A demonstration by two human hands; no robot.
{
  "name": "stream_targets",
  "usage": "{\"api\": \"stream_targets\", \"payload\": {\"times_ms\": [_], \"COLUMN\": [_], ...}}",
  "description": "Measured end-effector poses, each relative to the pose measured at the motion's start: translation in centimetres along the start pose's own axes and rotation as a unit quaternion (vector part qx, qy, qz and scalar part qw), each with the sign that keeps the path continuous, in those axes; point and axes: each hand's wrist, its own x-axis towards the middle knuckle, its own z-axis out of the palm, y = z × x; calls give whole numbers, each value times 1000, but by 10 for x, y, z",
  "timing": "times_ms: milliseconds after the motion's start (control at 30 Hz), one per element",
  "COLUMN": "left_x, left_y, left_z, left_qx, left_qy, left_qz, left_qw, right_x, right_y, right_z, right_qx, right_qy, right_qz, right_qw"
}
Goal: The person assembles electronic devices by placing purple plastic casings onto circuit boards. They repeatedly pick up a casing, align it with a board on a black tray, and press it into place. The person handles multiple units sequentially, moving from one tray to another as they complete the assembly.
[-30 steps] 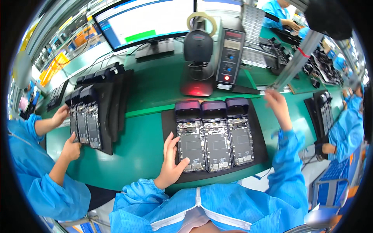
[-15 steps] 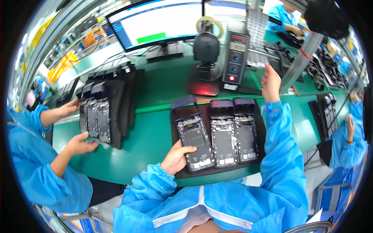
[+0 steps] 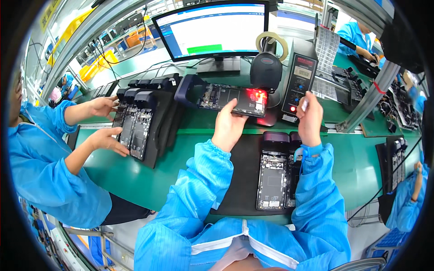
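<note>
My left hand grips an opened phone by its side, thumb on top. The phone lies sideways above the bench, a dark hood-like piece at its left end. Red light from the black scanner falls on its right end. My right hand is closed, raised in front of the control box. A small pale bit shows at its fingers, too small to name. Below, another opened phone lies on the black mat, with one more beside it partly behind my right sleeve.
On the left, a co-worker's hands are at a stack of mats with phones. A monitor stands behind, and a tape roll sits atop the scanner. A metal post rises at right, near another phone-laden mat.
My left hand has lifted the phone off the mat and turned it sideways under the scanner. My right hand has come down and closer to the control box. The view has shifted.
</note>
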Motion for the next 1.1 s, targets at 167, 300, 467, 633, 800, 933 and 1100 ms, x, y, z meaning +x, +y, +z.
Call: {"api": "stream_targets", "payload": {"times_ms": [167,300,467,633,800,933,1100], "left_x": [-1,-45,-109,-132,-115,-117,-122], "left_y": [3,13,8,-12,-25,-26,-24], "left_z": [-2,-5,-22,-50,-70,-79,-73], "left_qx": [35,116,379,554,555,585,581], "left_qy": [13,-14,0,-46,-109,-90,-73], "left_qz": [9,40,183,174,204,198,179], "left_qw": [999,992,907,813,799,782,791], "right_x": [-15,-45,-94,-116,-125,-124,-121], "right_y": [-43,-52,-48,-46,-45,-39,-38], "right_z": [2,20,46,52,54,53,53], "right_qx": [28,-38,-181,-146,-69,-31,-39], "right_qy": [-58,-158,-338,-408,-402,-394,-385], "right_qz": [-74,-115,-132,-119,-57,-27,-32], "right_qw": [995,980,914,893,911,918,922]}}
